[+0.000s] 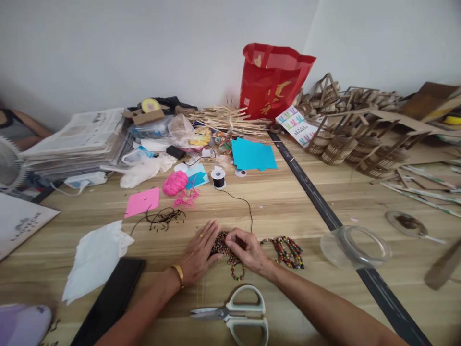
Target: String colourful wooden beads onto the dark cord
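Note:
My left hand (201, 250) lies flat with its fingers stretched out, along the left side of a pile of small dark and reddish beads (220, 244). Over the right side of that pile, my right hand (248, 251) has its thumb and fingertips pinched together; what lies between them is too small to make out. A thin black cord (249, 211) runs from a spool (218, 178) down to behind my right hand. Below the hands is a short loop of coloured beads (237, 273). Several strung bead loops (290, 252) lie right of my right hand.
White-handled scissors (245, 312) lie nearest me. A black phone (111, 298) and white tissue (99, 257) are at left, a clear plastic container (355, 246) at right. Pink yarn (175, 183), blue paper (254, 154), a red bag (272, 81) and small woven baskets (338, 146) stand farther back.

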Demonstrator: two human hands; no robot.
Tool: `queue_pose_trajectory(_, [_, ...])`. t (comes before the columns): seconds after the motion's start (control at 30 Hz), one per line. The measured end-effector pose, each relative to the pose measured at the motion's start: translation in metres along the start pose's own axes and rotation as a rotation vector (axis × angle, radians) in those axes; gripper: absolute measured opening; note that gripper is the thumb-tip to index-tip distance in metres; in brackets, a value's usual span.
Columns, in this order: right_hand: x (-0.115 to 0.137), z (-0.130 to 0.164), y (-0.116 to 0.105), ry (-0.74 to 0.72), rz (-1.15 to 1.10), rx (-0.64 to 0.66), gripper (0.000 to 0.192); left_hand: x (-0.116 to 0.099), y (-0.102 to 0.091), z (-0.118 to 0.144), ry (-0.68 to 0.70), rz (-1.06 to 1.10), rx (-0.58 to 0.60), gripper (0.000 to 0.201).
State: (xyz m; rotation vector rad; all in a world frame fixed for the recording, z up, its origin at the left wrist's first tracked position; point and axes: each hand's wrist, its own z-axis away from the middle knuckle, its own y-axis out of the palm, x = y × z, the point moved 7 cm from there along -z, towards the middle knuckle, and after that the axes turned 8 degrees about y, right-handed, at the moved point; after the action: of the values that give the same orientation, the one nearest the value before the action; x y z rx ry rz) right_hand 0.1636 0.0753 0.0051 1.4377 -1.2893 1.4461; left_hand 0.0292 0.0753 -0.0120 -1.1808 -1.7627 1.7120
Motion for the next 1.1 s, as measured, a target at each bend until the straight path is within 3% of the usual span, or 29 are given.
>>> queue_pose_trajectory(0.13, [-0.003, 0.000, -0.001, 0.009, -0.043, -0.016, 0.025, -0.009, 0.001, -0.005, 0.059, 0.023, 0.031, 0.068])
queue_pose_trajectory(0.73, [-0.007, -0.001, -0.006, 0.068, -0.162, -0.067, 0.030, -0.033, 0.010, -0.002, 0.052, 0.124, 0.021, 0.073])
queue_pose_trajectory(1.1, [-0.010, -0.003, -0.008, 0.112, -0.220, -0.075, 0.033, -0.018, -0.006, 0.005, -0.103, 0.370, -0.037, 0.052])
